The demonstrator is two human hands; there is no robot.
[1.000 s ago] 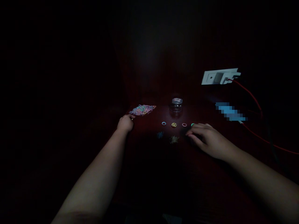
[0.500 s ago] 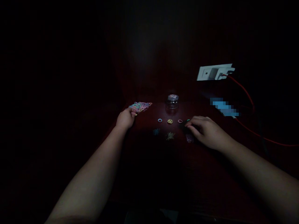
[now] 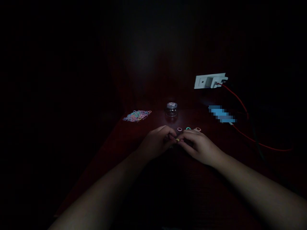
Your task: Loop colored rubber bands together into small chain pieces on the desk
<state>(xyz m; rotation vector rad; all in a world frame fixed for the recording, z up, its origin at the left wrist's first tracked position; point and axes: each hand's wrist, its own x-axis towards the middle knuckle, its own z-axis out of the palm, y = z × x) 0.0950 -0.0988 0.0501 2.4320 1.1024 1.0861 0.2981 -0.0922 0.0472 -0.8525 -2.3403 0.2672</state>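
Observation:
My left hand [image 3: 157, 140] and my right hand [image 3: 199, 143] meet over the middle of the table. Between their fingertips is a small yellow hair tie [image 3: 177, 140], pinched from both sides. Just beyond the hands lie a pink hair tie [image 3: 179, 129], a green hair tie [image 3: 188, 128] and a peach-coloured hair tie [image 3: 198, 129], partly covered by my right hand. A mixed heap of colourful hair ties and thin small pieces [image 3: 137, 115] sits at the far left. What lies under my hands is mostly hidden.
A clear lidded jar [image 3: 171, 109] stands at the back of the dark red table [image 3: 115, 143]. To its right lies a pixelated blue device [image 3: 222, 114] on a red cable [image 3: 249, 138]. A white socket plate with a charger [image 3: 211, 80] is on the wall.
My left hand has moved right from the heap, bringing a yellow hair tie to the middle. My right hand has shifted left and now grips it too. The view has turned slightly.

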